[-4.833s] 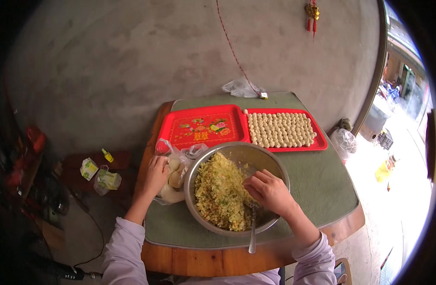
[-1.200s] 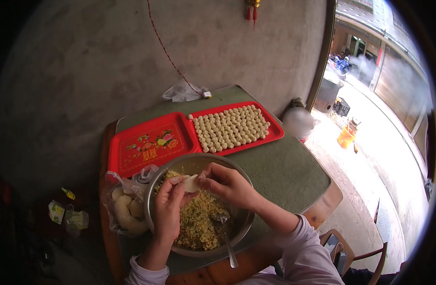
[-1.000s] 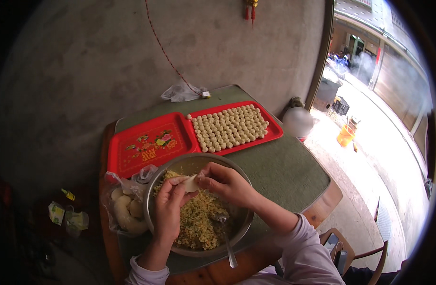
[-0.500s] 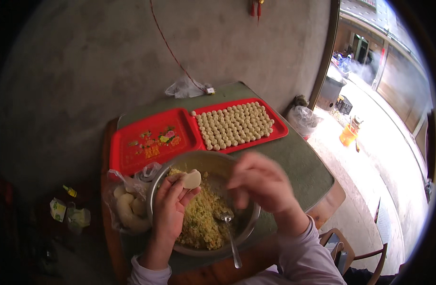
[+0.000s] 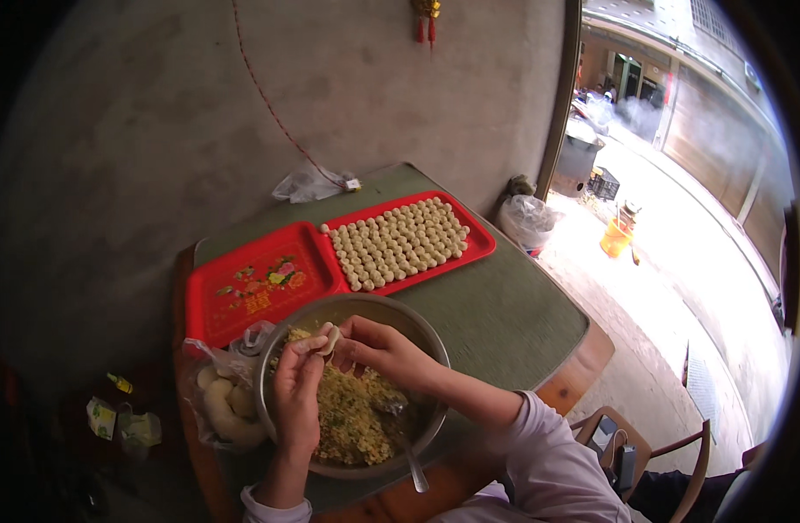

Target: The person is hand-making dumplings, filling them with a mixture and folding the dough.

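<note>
Over a large metal bowl [image 5: 441, 349], my left hand [image 5: 297, 390] pinches one side of a small pale dough wrapper [image 5: 331, 339] between thumb and fingers. The fingers of my right hand [image 5: 376, 350] close on its other side. The wrapper is bent up, and what lies inside it is mostly hidden by my fingers. Beneath my hands the bowl holds crumbly yellow-green filling [image 5: 352, 423]. A metal spoon [image 5: 410, 453] rests in it, its handle leaning over the near rim.
A red tray [image 5: 483, 247] holds rows of small round dumplings [image 5: 396, 240]. Beside it lies another red tray [image 5: 217, 292] with a floral print. A plastic bag of dough [image 5: 230, 405] sits left of the bowl. At right stands a wooden chair [image 5: 635, 427] with devices on it.
My right hand has come in from the bowl's right side to the wrapper. The wrapper, flat and open before, is now bent between both hands. The whole view has shifted slightly.
</note>
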`<action>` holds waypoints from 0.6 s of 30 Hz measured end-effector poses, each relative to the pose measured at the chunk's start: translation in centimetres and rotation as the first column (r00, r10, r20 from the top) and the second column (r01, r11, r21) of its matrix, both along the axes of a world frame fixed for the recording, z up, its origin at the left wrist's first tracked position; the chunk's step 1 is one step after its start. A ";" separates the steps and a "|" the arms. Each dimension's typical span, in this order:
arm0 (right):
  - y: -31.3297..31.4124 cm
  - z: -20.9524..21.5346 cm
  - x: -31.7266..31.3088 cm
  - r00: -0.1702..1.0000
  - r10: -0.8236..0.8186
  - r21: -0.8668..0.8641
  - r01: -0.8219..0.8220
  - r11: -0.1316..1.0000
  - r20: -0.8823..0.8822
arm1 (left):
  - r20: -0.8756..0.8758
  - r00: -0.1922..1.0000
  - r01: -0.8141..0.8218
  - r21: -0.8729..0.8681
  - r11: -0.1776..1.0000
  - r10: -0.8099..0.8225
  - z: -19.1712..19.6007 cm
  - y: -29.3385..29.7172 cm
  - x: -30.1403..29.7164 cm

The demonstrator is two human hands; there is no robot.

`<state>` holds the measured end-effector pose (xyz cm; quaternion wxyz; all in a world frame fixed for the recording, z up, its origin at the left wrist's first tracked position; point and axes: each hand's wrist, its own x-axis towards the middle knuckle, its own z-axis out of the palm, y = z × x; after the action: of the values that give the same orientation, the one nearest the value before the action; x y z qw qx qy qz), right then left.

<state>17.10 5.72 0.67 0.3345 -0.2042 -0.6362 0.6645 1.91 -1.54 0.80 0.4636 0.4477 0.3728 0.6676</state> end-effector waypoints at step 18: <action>-0.4 -0.7 -0.8 0.987 -0.159 0.198 0.155 0.968 0.005 | 0.259 0.963 0.103 -0.119 0.988 -0.069 -0.4 0.1 -0.5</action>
<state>16.27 5.29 -0.06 0.3981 -0.2267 -0.6841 0.5675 1.40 -1.48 0.42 0.5646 0.3426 0.3337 0.6726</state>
